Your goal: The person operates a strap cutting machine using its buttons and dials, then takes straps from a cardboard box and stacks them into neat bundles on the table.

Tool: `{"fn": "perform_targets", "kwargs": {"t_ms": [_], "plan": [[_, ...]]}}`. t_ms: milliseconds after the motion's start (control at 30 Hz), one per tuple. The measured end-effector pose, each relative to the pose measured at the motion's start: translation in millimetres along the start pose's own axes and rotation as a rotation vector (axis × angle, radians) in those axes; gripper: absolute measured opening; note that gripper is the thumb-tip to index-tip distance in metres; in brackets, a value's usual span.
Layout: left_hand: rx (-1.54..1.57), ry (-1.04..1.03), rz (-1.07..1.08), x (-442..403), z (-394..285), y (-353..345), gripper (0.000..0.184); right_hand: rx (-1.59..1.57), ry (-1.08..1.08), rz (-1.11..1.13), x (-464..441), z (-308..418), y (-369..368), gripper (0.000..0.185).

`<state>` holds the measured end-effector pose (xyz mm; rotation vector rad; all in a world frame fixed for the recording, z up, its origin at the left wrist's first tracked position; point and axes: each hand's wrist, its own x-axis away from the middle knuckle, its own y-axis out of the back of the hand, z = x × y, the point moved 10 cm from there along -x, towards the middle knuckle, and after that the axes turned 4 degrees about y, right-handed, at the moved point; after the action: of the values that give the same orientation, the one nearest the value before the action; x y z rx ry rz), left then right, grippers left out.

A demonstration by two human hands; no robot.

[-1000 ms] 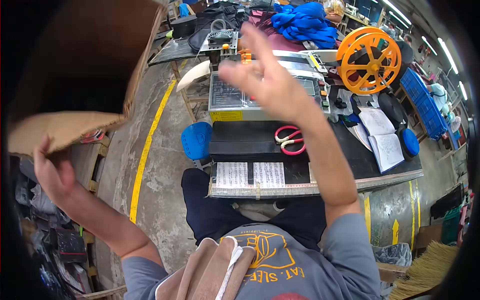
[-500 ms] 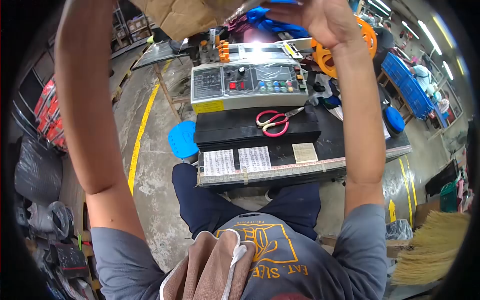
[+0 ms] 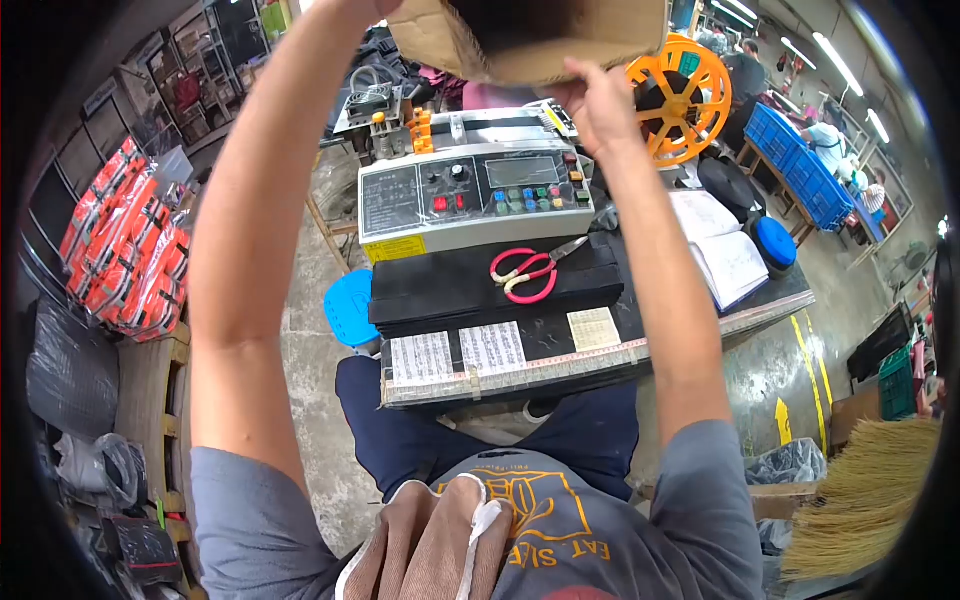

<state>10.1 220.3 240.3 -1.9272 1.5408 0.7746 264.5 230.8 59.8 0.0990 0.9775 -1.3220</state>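
A brown cardboard box [image 3: 432, 40] is raised above the machine, its dark open side tilted toward me. My right hand [image 3: 603, 105] grips its lower right edge, thumb against the rim. At the top edge of the view, my left hand [image 3: 376, 7] is on the box's left side; its fingers are cut off by the frame. Below the box stands a grey machine [image 3: 400, 195] with a panel of coloured buttons. Red-handled scissors [image 3: 525, 276] lie on a stack of black strips [image 3: 430, 290] in front of it.
An orange reel [image 3: 715, 85] stands right of the machine. An open notebook [image 3: 725, 260] and a blue round lid [image 3: 774, 240] lie on the table's right. A blue stool [image 3: 350, 305] is at left. Red packed bags [image 3: 125, 255] are piled far left; people work beyond blue crates [image 3: 800, 165].
The box has come right and lower in view, its opening now showing. My right hand has closed on its edge. My left forearm has swung right, and the view has shifted, uncovering the notebook.
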Motion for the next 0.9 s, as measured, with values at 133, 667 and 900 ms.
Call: {"fn": "perform_targets", "kwargs": {"t_ms": [133,667,900], "plan": [[-0.125,0.241,0.262,-3.4,102.8,-24.9,0.044,0.058,-0.113,-0.043,6.8,-72.0,39.3,0.049],[-0.096,0.055,0.117,112.3,161.4,3.6,0.055,1.373,-0.125,0.37,28.7,-107.4,32.2,0.023],[-0.048,0.079,0.068,165.2,149.7,18.8,0.106,1.545,-0.154,0.411,-30.9,-156.5,14.1,0.034]]}}
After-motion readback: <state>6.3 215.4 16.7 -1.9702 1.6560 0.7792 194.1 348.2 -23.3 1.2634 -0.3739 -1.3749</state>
